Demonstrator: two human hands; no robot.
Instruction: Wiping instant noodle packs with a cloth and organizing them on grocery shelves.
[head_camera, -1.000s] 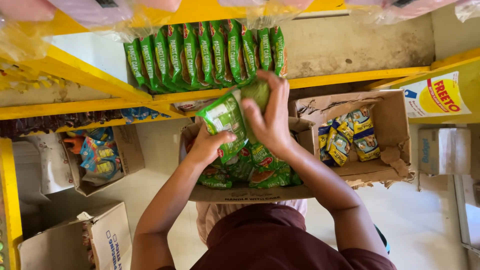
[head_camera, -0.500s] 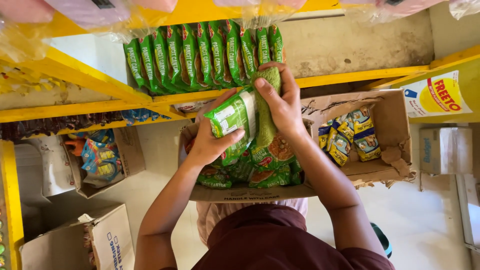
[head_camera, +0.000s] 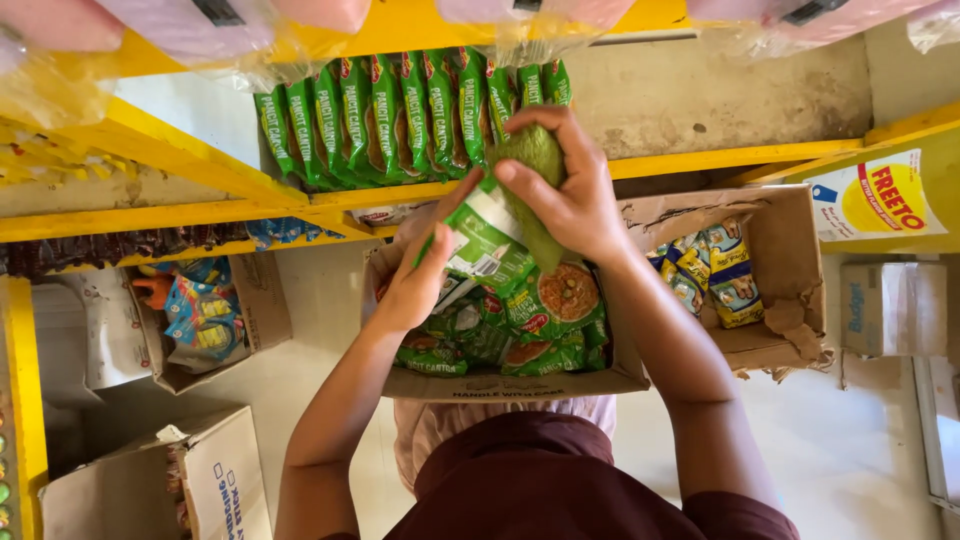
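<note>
Carefully, my right hand (head_camera: 570, 195) grips a green noodle packet (head_camera: 535, 160) at the yellow shelf (head_camera: 700, 160); my left hand (head_camera: 420, 280) clasps another packet (head_camera: 485, 245) above the cardboard box (head_camera: 510, 385). Best slid in upright beside the shelved row (head_camera: 400, 115).

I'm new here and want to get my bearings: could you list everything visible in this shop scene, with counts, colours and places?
Green noodle packets upright in a row: about ten, green, on the yellow shelf.
Green noodle packets lying loose: several, count unclear, green with red, in the middle cardboard box.
Brown cardboard box, middle: one, held against the person's body.
Brown torn cardboard box: one, right, holding yellow-and-blue snack packets.
Open cardboard box with colourful packets: one, left, on the floor.
White-sided cardboard box: one, lower left.
Yellow metal shelving: yellow, across the top and the sides.
Pink wrapped packs: several, top shelf.
Left hand: grips one green packet.
Right hand: grips a green packet at the shelf edge.
</note>
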